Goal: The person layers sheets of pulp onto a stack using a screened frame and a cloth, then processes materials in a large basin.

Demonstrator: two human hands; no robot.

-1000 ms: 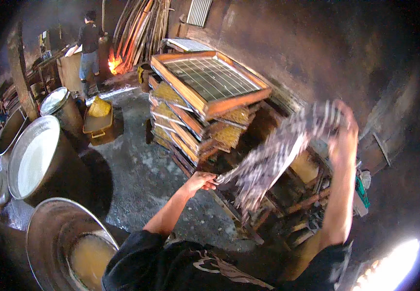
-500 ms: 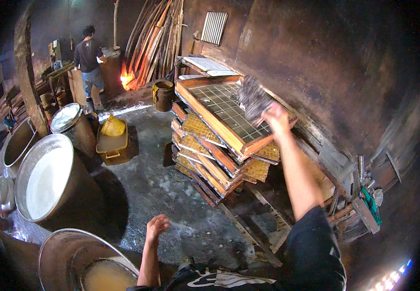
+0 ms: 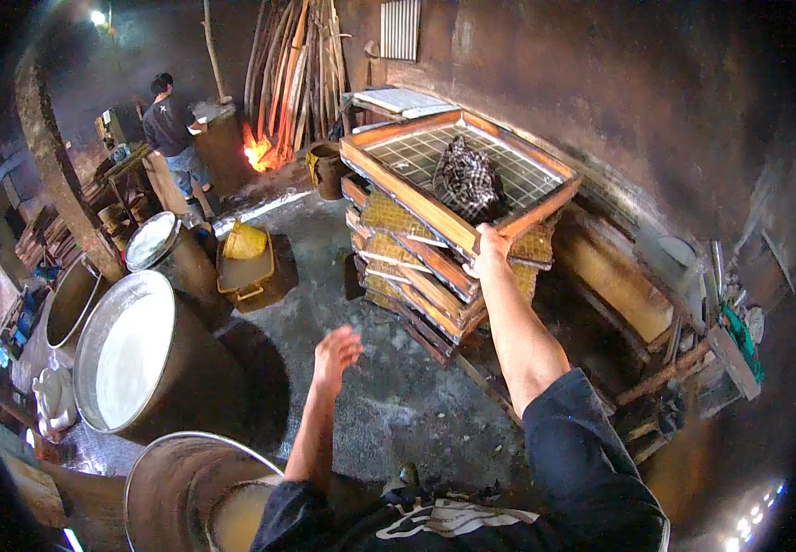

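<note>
My right hand (image 3: 490, 248) grips the near corner of the top wooden-framed grid tray (image 3: 389, 147), which sits on a skewed stack of similar trays with yellow grid panels (image 3: 387, 254). A crumpled black-and-white checked cloth (image 3: 469, 179) lies on that top grid, just beyond my right hand. My left hand (image 3: 333, 354) is raised to the left of the stack, empty, its fingers apart.
Large metal pots (image 3: 122, 350) stand at my left, with a yellow tub (image 3: 244, 284) beyond. A person in dark clothing (image 3: 172, 138) stands at the back near a fire (image 3: 260, 152) and leaning poles (image 3: 292, 64). Boards (image 3: 618, 285) lie along the right wall.
The checked cloth, earlier stretched between both hands, now lies bunched on the top tray. My right hand has let it go and taken the tray's corner; my left hand has released it and opened.
</note>
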